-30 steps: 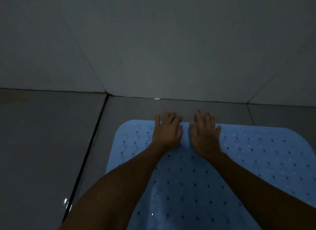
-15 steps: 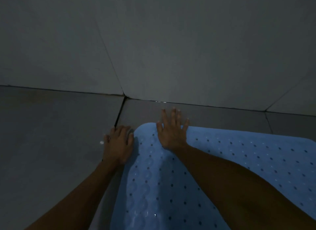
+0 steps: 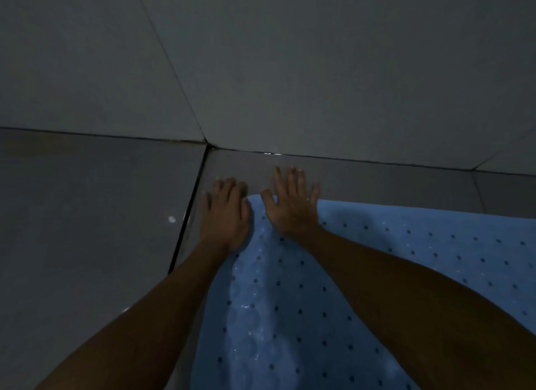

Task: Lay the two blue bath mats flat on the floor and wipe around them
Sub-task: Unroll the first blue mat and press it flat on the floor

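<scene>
One blue bath mat [image 3: 406, 262], dotted with small holes, lies on the grey tiled floor at the lower right. My left hand [image 3: 224, 215] rests flat, palm down, at the mat's far left corner, mostly on the tile beside its edge. My right hand [image 3: 293, 204] is spread flat on the mat's far edge, with its fingertips past the edge on the tile. Neither hand holds anything. No second mat is in view.
A grey tiled wall [image 3: 290, 70] rises just beyond the hands, meeting the floor at a dark joint. A dark grout line [image 3: 188, 212] runs down the floor left of the mat. Small wet glints [image 3: 171, 219] show on the left tile.
Both hands slid left from the mat's middle far edge to its far left corner. The left hand came off the mat onto the tile, then moved back against the mat's edge.
</scene>
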